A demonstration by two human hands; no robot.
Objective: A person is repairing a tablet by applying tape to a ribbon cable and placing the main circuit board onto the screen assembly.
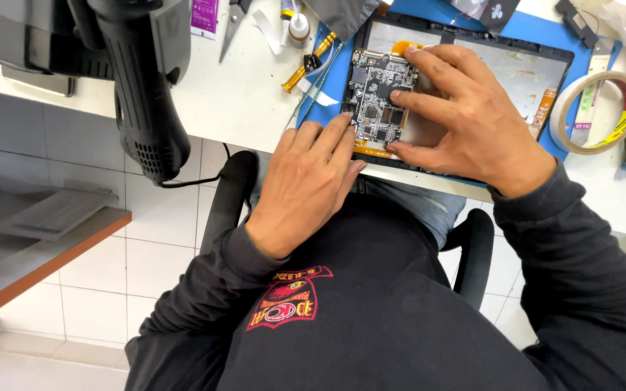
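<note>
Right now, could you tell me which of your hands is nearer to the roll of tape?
Right. The right hand rests on the circuit board, just beside the roll of tape; the left hand sits farther off, at the board's other edge.

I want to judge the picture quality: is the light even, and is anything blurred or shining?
Head view: light is bright and even; the circuit board under the left hand and right hand is sharp; the metal panel shows mild glare; the heat gun, close to the camera, looks slightly soft.
</note>
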